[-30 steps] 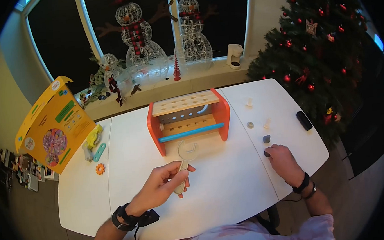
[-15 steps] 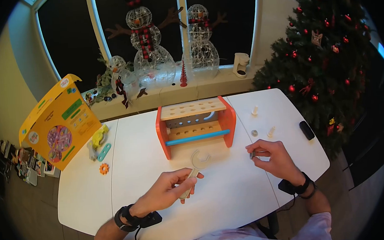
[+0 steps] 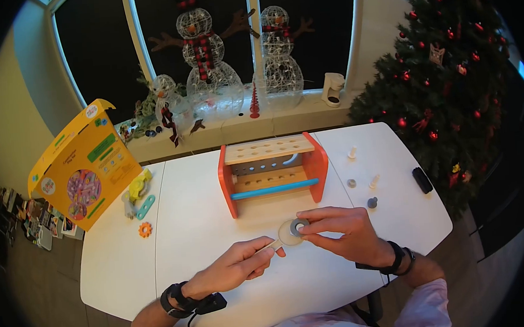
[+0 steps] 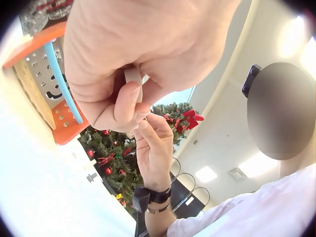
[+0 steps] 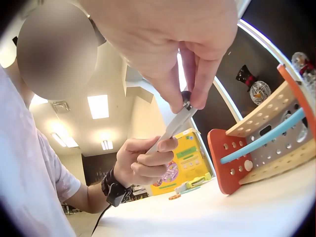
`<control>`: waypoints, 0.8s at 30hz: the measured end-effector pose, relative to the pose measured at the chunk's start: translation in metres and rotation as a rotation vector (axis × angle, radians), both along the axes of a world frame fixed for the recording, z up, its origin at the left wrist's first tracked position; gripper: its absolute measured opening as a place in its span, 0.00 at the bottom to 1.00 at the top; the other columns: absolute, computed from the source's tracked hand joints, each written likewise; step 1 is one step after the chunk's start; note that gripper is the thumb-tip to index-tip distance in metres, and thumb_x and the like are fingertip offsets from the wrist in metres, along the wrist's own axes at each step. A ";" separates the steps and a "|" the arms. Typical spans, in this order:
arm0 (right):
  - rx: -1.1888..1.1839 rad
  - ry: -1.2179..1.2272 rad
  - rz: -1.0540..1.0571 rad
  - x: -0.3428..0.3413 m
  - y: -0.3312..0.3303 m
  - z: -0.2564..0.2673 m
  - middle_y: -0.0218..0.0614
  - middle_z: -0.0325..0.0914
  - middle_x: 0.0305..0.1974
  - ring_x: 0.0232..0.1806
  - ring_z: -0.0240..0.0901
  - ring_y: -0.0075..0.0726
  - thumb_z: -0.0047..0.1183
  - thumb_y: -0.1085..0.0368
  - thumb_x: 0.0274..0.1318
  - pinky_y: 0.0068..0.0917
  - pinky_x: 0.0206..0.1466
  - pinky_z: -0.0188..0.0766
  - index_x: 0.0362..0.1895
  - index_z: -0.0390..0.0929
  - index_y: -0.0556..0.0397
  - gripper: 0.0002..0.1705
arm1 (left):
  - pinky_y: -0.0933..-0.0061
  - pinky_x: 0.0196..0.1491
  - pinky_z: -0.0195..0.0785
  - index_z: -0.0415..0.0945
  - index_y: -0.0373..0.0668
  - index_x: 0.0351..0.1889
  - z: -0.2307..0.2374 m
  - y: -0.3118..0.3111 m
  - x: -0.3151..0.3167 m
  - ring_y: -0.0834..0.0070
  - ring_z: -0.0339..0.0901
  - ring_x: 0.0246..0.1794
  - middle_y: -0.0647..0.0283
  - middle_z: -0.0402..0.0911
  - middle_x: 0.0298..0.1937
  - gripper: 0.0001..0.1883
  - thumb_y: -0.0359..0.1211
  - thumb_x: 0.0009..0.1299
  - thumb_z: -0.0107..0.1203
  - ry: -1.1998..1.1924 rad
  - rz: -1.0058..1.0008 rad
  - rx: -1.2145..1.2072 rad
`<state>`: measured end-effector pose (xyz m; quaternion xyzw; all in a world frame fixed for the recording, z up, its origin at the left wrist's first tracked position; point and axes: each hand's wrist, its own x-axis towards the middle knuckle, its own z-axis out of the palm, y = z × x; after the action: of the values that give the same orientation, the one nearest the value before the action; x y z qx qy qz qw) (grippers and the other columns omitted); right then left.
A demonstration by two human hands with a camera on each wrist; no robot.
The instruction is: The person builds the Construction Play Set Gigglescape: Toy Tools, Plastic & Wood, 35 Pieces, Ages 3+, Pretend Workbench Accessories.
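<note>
My L hand (image 3: 235, 266), fingers curled, gripped the handle of the beige wrench (image 3: 272, 245), & my R hand (image 3: 347, 233) pinched a grey ring (image 3: 294, 223) btw. thumb and fingertips at the wrench's head; if these two touched, I could not tell. Both were above the white table (image 3: 199, 215), in front of the wooden rack (image 3: 273, 149) w/ red sides.

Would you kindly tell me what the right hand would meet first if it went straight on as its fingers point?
Most likely the wrench: the right hand pinches a gray piece at the wrench's head, though whether they touch is unclear.
</note>
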<state>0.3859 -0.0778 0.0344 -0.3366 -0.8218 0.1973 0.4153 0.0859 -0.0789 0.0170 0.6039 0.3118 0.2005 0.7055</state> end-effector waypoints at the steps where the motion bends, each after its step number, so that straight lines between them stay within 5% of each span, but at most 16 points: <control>1: -0.001 -0.002 0.002 -0.001 -0.002 0.000 0.41 0.93 0.57 0.50 0.94 0.42 0.74 0.73 0.62 0.30 0.51 0.90 0.50 0.94 0.51 0.13 | 0.78 0.34 0.56 0.79 0.41 0.68 0.000 0.000 0.000 0.85 0.59 0.29 0.76 0.62 0.30 0.20 0.45 0.96 0.44 0.007 0.005 0.000; 9: 0.199 -0.174 -0.018 -0.003 -0.005 -0.002 0.40 0.89 0.62 0.53 0.92 0.43 0.72 0.74 0.61 0.32 0.53 0.90 0.56 0.93 0.48 0.19 | 0.77 0.34 0.54 0.78 0.39 0.68 -0.003 0.001 0.004 0.84 0.58 0.29 0.75 0.62 0.30 0.19 0.42 0.96 0.43 0.012 0.012 0.010; 24: 0.138 -0.127 -0.018 -0.001 -0.006 -0.002 0.39 0.87 0.57 0.52 0.88 0.43 0.74 0.72 0.63 0.37 0.54 0.88 0.58 0.93 0.47 0.19 | 0.78 0.34 0.55 0.77 0.40 0.71 -0.004 -0.002 0.008 0.85 0.58 0.29 0.75 0.63 0.30 0.18 0.41 0.96 0.44 0.045 0.015 0.007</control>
<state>0.3847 -0.0838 0.0328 -0.3266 -0.8550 0.1146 0.3862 0.0934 -0.0808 0.0128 0.6083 0.3316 0.1931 0.6948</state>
